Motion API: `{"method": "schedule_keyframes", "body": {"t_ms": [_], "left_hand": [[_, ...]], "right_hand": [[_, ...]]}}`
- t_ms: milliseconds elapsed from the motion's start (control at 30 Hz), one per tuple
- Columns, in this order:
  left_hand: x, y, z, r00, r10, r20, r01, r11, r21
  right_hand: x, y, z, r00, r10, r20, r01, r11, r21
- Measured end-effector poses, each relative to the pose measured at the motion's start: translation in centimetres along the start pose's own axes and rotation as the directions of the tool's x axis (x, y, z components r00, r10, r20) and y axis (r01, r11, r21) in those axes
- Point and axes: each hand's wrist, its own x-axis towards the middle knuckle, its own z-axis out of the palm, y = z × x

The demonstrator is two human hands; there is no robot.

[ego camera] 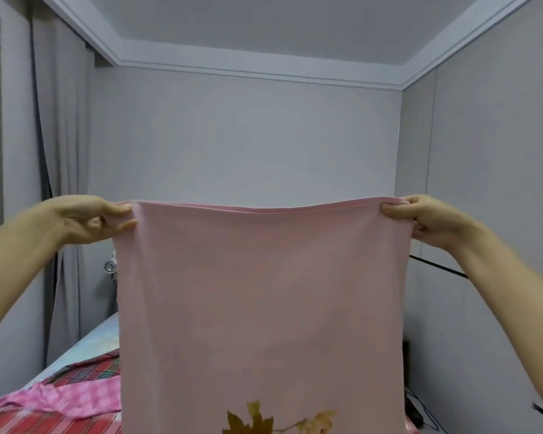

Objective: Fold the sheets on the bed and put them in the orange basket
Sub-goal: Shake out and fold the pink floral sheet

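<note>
The person holds a pink sheet up in front of the camera, stretched between 2 hands at about the same height. The left hand pinches the sheet's upper left corner, thumb and fingers closed on the cloth. The right hand pinches the upper right corner in the same way, with fingertips showing over the top edge. That edge shows 2 layers lying together and sags slightly in the middle. The sheet hangs straight down and runs out of the bottom of the view, with a yellow-brown leaf print near its lower end. Behind it, at the lower left, is the bed with a pale blue cover. A red plaid sheet and a pink checked sheet lie crumpled on it, the checked one partly over the plaid. A grey curtain hangs at the left, and a black cable runs along the wall to the right of the sheet
</note>
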Motion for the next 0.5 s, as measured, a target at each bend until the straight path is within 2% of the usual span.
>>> {"method": "schedule_keyframes", "body": {"t_ms": [67, 100, 167, 200, 233, 267, 300, 333, 367, 400, 433, 467, 500], "left_hand": [[0.8, 0.2, 0.4, 0.987, -0.021, 0.158, 0.033, 0.997, -0.069], [1.3, 0.4, 0.5, 0.983, -0.008, 0.181, 0.017, 0.999, -0.048], [3.3, 0.3, 1.0, 0.997, 0.039, 0.062, -0.045, 0.995, 0.086], [4.7, -0.3, 1.2, 0.995, 0.093, -0.038, -0.08, 0.961, 0.264], [6.3, -1.4, 1.5, 0.98, 0.166, -0.113, -0.09, 0.868, 0.489], [7.8, -3.2, 1.9, 0.964, 0.228, -0.136, -0.071, 0.715, 0.696], [9.4, -5.5, 2.0, 0.955, 0.257, -0.148, -0.017, 0.547, 0.837], [11.2, -8.0, 2.2, 0.957, 0.253, -0.142, 0.028, 0.407, 0.913], [12.3, -10.5, 2.6, 0.961, 0.238, -0.142, 0.056, 0.334, 0.941], [13.9, -12.6, 2.3, 0.955, 0.258, -0.148, 0.058, 0.325, 0.944], [14.6, -13.7, 2.5, 0.937, 0.312, -0.155, 0.032, 0.367, 0.93], [16.0, -13.9, 2.2, 0.905, 0.392, -0.164, -0.03, 0.442, 0.897], [17.2, -13.1, 2.2, 0.856, 0.48, -0.192, -0.136, 0.568, 0.812]], "right_hand": [[1.3, 1.6, -1.1, 0.993, -0.013, 0.12, 0.001, 0.994, 0.106], [2.1, 2.2, -1.2, 0.99, -0.008, 0.141, -0.011, 0.991, 0.131], [4.3, 3.5, -0.7, 0.991, 0.066, 0.115, -0.068, 0.998, 0.017], [5.5, 4.4, -0.1, 0.991, 0.123, 0.048, -0.115, 0.983, -0.146], [7.0, 5.7, 0.8, 0.986, 0.161, -0.03, -0.162, 0.928, -0.336], [8.5, 7.6, 2.1, 0.977, 0.179, -0.113, -0.211, 0.845, -0.491], [9.9, 10.3, 4.0, 0.964, 0.194, -0.18, -0.263, 0.775, -0.575], [10.8, 13.1, 5.8, 0.949, 0.214, -0.23, -0.312, 0.731, -0.607], [11.4, 15.8, 7.4, 0.93, 0.255, -0.264, -0.365, 0.72, -0.59], [12.4, 18.4, 9.4, 0.916, 0.278, -0.29, -0.396, 0.745, -0.537], [12.9, 19.6, 10.1, 0.907, 0.275, -0.319, -0.4, 0.801, -0.445], [14.3, 20.0, 10.8, 0.904, 0.254, -0.344, -0.363, 0.88, -0.305], [15.7, 19.1, 10.9, 0.895, 0.213, -0.391, -0.285, 0.949, -0.136]]}}
